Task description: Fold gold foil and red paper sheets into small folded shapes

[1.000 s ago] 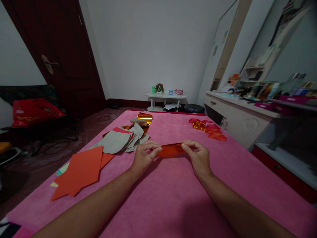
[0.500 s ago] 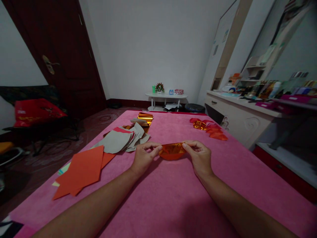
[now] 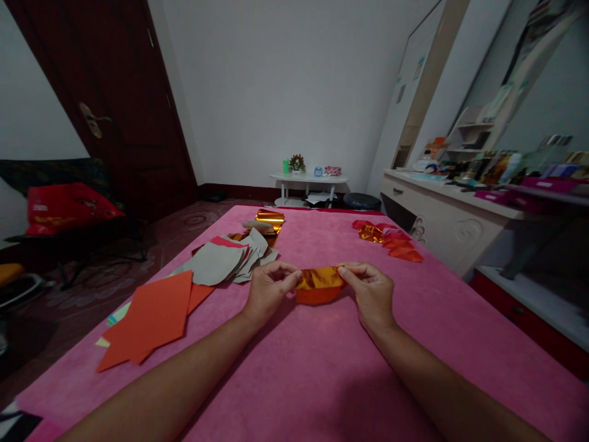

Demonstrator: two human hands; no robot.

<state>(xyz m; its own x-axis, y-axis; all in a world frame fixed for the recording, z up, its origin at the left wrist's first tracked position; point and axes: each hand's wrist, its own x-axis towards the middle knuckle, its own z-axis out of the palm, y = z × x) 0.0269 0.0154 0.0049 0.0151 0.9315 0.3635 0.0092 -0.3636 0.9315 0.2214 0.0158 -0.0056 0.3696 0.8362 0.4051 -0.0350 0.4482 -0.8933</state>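
Between my hands is a small piece of folded paper (image 3: 319,285), shiny gold on its upper part and matte orange along its curved lower edge. My left hand (image 3: 273,287) pinches its left end between thumb and fingers. At the opposite end, my right hand (image 3: 368,285) grips the upper right corner in the same kind of pinch. The paper is held just over the pink cloth (image 3: 313,368), low enough that I cannot tell whether it touches. Left of my left hand lies a pile of grey paper pieces (image 3: 218,261).
Orange paper sheets (image 3: 151,313) overlap at the table's left side. Behind the grey pieces lies a gold foil roll (image 3: 270,218). Folded red and orange paper pieces (image 3: 402,247) and a gold one (image 3: 370,232) rest at the far right. A cluttered dresser (image 3: 451,202) stands beyond.
The folded paper has tilted, so more of its gold side shows and its orange lower edge hangs slightly lower. Both hands keep their pinch and have barely moved.
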